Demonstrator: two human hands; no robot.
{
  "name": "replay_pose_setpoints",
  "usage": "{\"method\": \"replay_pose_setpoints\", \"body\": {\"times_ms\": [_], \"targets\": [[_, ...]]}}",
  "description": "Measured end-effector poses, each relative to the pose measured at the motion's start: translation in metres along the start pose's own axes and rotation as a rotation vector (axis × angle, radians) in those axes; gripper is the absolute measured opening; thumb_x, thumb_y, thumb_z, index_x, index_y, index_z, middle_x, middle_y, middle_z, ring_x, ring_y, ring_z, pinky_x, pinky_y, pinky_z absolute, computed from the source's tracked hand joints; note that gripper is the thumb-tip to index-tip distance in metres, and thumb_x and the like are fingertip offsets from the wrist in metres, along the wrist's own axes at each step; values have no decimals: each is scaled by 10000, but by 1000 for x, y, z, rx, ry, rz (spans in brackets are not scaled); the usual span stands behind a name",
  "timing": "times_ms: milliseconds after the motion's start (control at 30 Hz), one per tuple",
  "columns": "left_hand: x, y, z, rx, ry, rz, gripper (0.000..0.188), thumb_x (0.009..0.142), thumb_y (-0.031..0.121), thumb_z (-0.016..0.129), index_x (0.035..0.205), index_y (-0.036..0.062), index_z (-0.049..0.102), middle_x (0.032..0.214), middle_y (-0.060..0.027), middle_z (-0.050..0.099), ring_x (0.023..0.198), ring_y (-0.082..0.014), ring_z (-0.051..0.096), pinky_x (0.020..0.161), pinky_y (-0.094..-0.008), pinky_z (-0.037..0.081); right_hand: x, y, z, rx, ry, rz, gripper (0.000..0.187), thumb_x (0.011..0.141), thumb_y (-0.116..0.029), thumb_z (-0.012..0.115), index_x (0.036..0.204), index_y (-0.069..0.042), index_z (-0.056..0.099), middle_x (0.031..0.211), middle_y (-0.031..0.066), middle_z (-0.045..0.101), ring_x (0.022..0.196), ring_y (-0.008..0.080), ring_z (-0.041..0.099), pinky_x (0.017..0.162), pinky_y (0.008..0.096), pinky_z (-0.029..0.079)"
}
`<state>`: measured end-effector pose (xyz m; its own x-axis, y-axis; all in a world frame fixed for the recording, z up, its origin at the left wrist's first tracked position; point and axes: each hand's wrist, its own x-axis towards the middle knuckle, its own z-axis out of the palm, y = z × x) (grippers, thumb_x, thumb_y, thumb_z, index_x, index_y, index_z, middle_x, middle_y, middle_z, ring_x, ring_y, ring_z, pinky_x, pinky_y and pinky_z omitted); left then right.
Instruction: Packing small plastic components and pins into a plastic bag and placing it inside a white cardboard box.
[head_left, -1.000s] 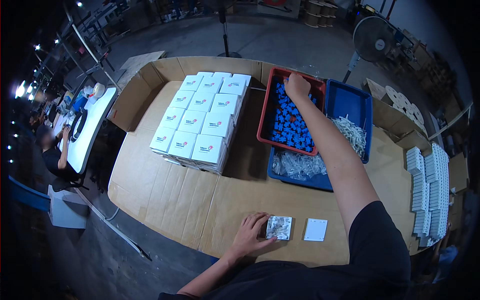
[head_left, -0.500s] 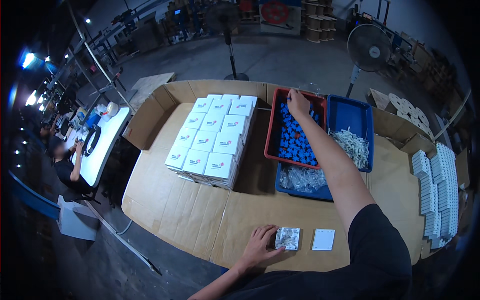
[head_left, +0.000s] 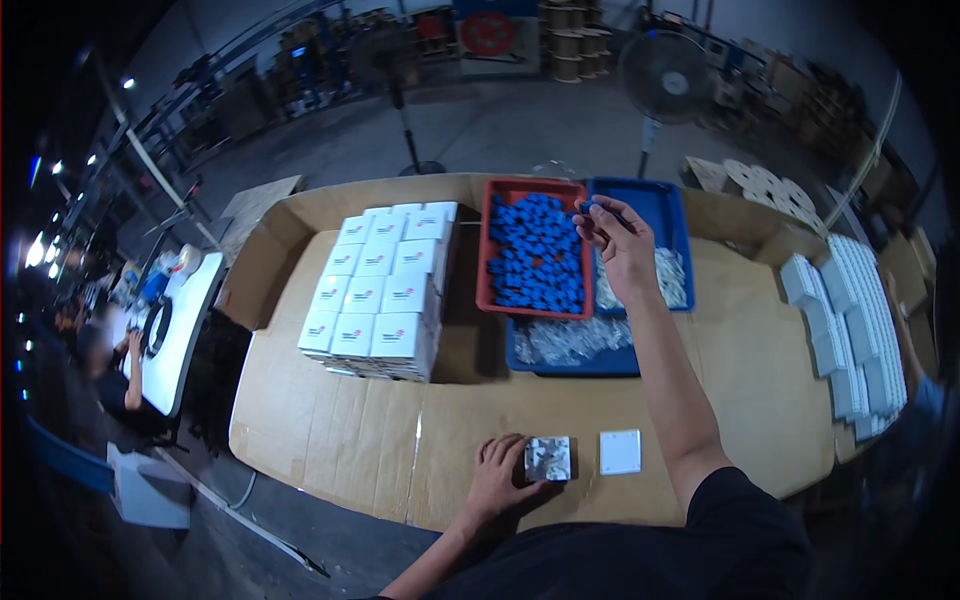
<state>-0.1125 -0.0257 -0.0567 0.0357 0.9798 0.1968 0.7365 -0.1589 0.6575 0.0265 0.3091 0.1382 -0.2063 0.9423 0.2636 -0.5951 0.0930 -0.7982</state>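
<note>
My left hand [head_left: 498,475] lies near the table's front edge, thumb and fingers around the left side of a small square white box [head_left: 548,472], open at the top. Clear and whitish bits show inside it. To its right lies a flat square white cover [head_left: 620,452]. My right hand [head_left: 615,245] is raised over the gap between a red bin [head_left: 484,250] of blue plastic pieces [head_left: 540,255] and a blue bin [head_left: 683,215] of whitish plugs [head_left: 670,275]. Its fingers are pinched on what looks like a small blue piece [head_left: 587,208], partly hidden.
Stacked white boxes [head_left: 365,290] stand left of the bins. A lower blue tray [head_left: 570,368] holds clear plastic bags [head_left: 565,342]. Stacked white housings [head_left: 850,330] line the right side. Cardboard walls [head_left: 270,260] edge the table. A seated person [head_left: 120,375] works at a white table [head_left: 190,340].
My right hand has lifted out of the red bin and moved right and nearer, with a small blue piece in its fingers. My left hand stays at the box. The whole view has shifted.
</note>
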Motion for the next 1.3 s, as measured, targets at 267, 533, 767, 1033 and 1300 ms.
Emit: {"method": "replay_pose_setpoints", "body": {"times_ms": [267, 533, 767, 1033, 1300], "targets": [[-2, 5, 20, 79, 19, 45, 796, 771, 461, 860, 1399, 78, 555, 1372, -117, 585, 1367, -290, 482, 1188, -536, 255, -96, -86, -53, 113, 56, -38, 217, 1022, -147, 665, 1170, 10, 687, 1193, 211, 725, 1019, 280, 757, 841, 326, 657], [1, 22, 35, 103, 64, 33, 801, 766, 430, 882, 1405, 86, 543, 1370, -115, 583, 1347, -291, 507, 1175, -540, 266, -145, -113, -73, 323, -145, -93, 249, 982, -146, 700, 1190, -21, 643, 1329, 268, 644, 1161, 342, 706, 928, 351, 655], [-5, 22, 32, 83, 44, -17, 867, 749, 429, 894, 1452, 93, 514, 1430, -104, 565, 1429, -285, 448, 1211, -531, 212, -153, -81, -81, 643, -235, 4, 307, 967, -93, 698, 1263, -61, 624, 1447, 321, 529, 1245, 361, 652, 1031, 367, 607], [-6, 20, 34, 74, 14, -22, 830, 780, 383, 877, 1463, 89, 506, 1481, -85, 552, 1458, -270, 426, 1238, -516, 173, -162, -66, -81, 618, -300, 5, 320, 962, -52, 703, 1271, -11, 631, 1440, 278, 545, 1320, 378, 585, 1125, 382, 536], [-16, 17, 37, 70, 38, -49, 823, 763, 379, 882, 1443, 87, 523, 1470, -90, 556, 1441, -275, 440, 1230, -494, 208, -174, -55, -78, 646, -244, 205, 388, 951, -48, 714, 1304, 40, 581, 1375, 246, 597, 1303, 385, 600, 1115, 382, 542]]}}
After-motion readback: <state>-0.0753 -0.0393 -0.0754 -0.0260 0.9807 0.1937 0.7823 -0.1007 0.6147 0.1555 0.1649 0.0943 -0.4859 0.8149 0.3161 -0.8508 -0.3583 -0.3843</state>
